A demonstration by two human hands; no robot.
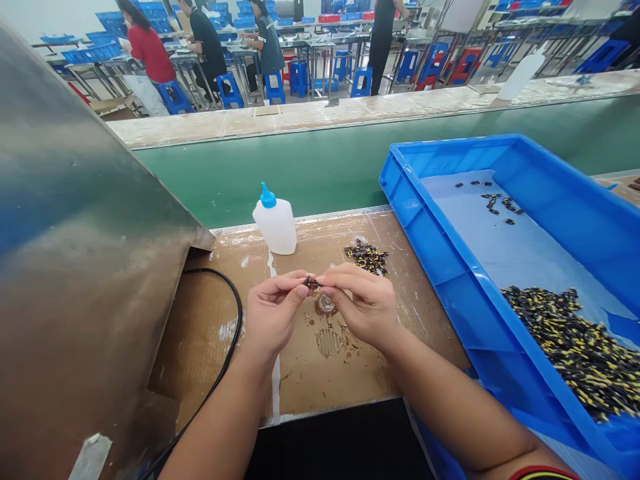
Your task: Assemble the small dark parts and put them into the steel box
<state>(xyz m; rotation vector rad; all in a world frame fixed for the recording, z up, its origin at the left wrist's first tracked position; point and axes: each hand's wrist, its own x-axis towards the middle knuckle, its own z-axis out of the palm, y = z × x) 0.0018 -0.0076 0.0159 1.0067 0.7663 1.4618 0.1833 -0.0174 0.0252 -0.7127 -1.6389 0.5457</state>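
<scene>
"Where can the person's fingers pass?"
"Forward, over bare counter, between the white bottle and the pile of small parts."
"And sideways?"
"A metal panel blocks the left; the blue crate walls off the right."

Blue stools by metal-legged tables, white wall behind.
</scene>
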